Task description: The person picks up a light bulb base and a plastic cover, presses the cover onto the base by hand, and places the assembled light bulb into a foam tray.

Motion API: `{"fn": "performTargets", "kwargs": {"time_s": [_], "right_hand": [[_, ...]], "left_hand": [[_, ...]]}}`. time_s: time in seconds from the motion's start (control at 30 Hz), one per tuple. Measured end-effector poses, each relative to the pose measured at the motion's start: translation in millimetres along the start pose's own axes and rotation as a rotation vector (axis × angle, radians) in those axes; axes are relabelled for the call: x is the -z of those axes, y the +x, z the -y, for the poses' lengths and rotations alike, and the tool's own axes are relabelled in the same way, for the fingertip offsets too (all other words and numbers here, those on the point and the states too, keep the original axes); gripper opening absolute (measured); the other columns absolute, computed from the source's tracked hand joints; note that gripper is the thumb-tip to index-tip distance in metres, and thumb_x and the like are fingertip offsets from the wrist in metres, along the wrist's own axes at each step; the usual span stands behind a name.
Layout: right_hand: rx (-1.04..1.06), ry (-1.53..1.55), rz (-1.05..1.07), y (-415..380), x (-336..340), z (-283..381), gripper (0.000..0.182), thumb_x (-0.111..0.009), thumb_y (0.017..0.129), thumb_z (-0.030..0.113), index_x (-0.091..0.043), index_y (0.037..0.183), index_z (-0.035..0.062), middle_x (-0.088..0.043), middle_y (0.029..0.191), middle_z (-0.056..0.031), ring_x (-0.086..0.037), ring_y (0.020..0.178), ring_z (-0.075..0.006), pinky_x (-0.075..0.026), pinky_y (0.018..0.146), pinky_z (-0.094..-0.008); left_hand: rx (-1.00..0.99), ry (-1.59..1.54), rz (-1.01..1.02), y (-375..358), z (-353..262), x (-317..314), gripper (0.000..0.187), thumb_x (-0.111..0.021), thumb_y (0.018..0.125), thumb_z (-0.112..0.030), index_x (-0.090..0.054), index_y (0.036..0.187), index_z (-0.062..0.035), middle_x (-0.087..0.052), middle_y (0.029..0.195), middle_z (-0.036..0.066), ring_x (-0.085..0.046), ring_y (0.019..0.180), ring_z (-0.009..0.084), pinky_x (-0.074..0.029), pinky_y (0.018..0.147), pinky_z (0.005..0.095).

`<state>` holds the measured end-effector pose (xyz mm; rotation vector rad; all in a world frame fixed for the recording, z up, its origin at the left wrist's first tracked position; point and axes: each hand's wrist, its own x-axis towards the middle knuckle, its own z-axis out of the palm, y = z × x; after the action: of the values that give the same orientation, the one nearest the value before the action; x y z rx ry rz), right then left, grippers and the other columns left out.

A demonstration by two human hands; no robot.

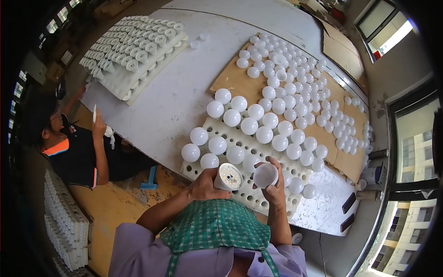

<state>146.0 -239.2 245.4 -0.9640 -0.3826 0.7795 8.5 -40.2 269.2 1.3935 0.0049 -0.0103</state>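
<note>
My left hand (pixel 206 185) is wrapped round a white LED bulb base (pixel 230 177), tilted so its round board with small yellowish chips faces up. In my right hand (pixel 275 190) is a white bulb cover (pixel 266 176), its open side turned toward me. Base and cover are apart, side by side above the near edge of a white foam tray (pixel 217 127) with round holes. Rows of bulbs with round white covers (pixel 236 154) stand in that tray, just beyond both hands.
Many loose white covers (pixel 278 105) lie on brown cardboard (pixel 228 76) across the table (pixel 184 87). Stacked trays of bulb bases (pixel 134 51) stand at the far left. A co-worker (pixel 76 152) sits at the left side. More stacked trays (pixel 67 221) are on the floor near a blue stool (pixel 149 179).
</note>
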Motion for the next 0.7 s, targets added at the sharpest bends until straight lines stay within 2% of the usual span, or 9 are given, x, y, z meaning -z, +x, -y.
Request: {"fn": "performTargets", "kwargs": {"time_s": [0.13,0.2,0.23,0.33,0.47,0.57,0.63,0.67,0.7], "right_hand": [[0.05,0.08,0.002,-8,-22,-16,0.087,-0.081,0.062,0.035,-0.034,0.13,0.0079,-0.05,0.11,-0.0181,-0.061,0.084,-0.0291,-0.054,0.055,-0.0318],[0.08,0.048,-0.001,-10,-30,-18,0.085,-0.081,0.061,0.034,-0.035,0.128,0.009,-0.048,0.113,-0.0185,-0.061,0.084,-0.0286,-0.054,0.057,-0.0316],[0.087,-0.002,0.044,-11,-31,-18,0.082,-0.08,0.064,0.036,-0.035,0.127,0.0074,-0.046,0.119,-0.0174,-0.058,0.092,-0.0239,-0.054,0.065,-0.0312],[0.097,-0.089,0.081,-12,-35,-18,0.083,-0.081,0.062,0.035,-0.036,0.126,0.0081,-0.046,0.119,-0.017,-0.057,0.093,-0.0218,-0.054,0.067,-0.0296],[0.061,-0.058,0.083,-13,-43,-16,0.085,-0.083,0.061,0.035,-0.036,0.126,0.0082,-0.047,0.119,-0.0164,-0.056,0.094,-0.0205,-0.052,0.07,-0.0281],[0.043,-0.091,0.078,-14,-42,-14,0.085,-0.083,0.06,0.033,-0.036,0.126,0.008,-0.048,0.118,-0.0144,-0.055,0.099,-0.0206,-0.049,0.078,-0.0305],[0.045,-0.381,0.12,-14,-38,-11,0.084,-0.084,0.059,0.03,-0.038,0.126,0.0082,-0.05,0.117,-0.0114,-0.052,0.104,-0.0204,-0.045,0.085,-0.0331],[0.045,-0.381,0.12,-13,-39,-8,0.084,-0.084,0.059,0.03,-0.038,0.126,0.0082,-0.05,0.117,-0.0114,-0.052,0.104,-0.0204,-0.045,0.085,-0.0331],[0.124,-0.615,0.193,-11,-42,-3,0.085,-0.085,0.057,0.028,-0.038,0.125,0.0073,-0.051,0.116,-0.0114,-0.054,0.101,-0.0215,-0.047,0.084,-0.0351]], "left_hand": [[0.007,-0.032,0.038,-7,-5,2,0.049,-0.076,0.071,-0.021,-0.056,0.11,0.0011,-0.062,0.099,0.007,-0.057,0.092,0.0148,-0.046,0.082,0.0307],[0.061,-0.047,0.083,-10,-9,3,0.057,-0.079,0.067,-0.026,-0.055,0.11,0.0016,-0.062,0.102,0.009,-0.057,0.094,0.0155,-0.045,0.085,0.0315],[0.054,-0.053,0.082,-11,-9,4,0.057,-0.079,0.067,-0.026,-0.055,0.11,0.0016,-0.062,0.102,0.009,-0.057,0.094,0.0155,-0.045,0.085,0.0315],[0.043,0.015,0.105,-15,-8,7,0.058,-0.079,0.067,-0.027,-0.054,0.111,0.0024,-0.061,0.103,0.01,-0.057,0.094,0.0162,-0.045,0.085,0.0321],[-0.011,0.05,0.094,-18,-5,8,0.057,-0.078,0.068,-0.028,-0.055,0.11,0.0026,-0.062,0.101,0.011,-0.058,0.093,0.0169,-0.046,0.082,0.0321],[-0.04,0.065,0.069,-19,-2,8,0.055,-0.077,0.068,-0.03,-0.056,0.107,0.0026,-0.064,0.097,0.012,-0.059,0.09,0.017,-0.047,0.079,0.032],[-0.041,0.084,0.057,-20,4,12,0.056,-0.078,0.068,-0.031,-0.057,0.107,0.0032,-0.064,0.097,0.013,-0.06,0.089,0.0169,-0.047,0.079,0.0317],[-0.013,0.131,0.073,-19,9,16,0.057,-0.078,0.066,-0.031,-0.057,0.105,0.0042,-0.065,0.094,0.014,-0.061,0.087,0.0168,-0.047,0.078,0.031],[0.015,0.177,0.088,-18,8,17,0.057,-0.078,0.065,-0.032,-0.058,0.104,0.0052,-0.065,0.092,0.015,-0.061,0.086,0.0168,-0.047,0.078,0.0304]]}}
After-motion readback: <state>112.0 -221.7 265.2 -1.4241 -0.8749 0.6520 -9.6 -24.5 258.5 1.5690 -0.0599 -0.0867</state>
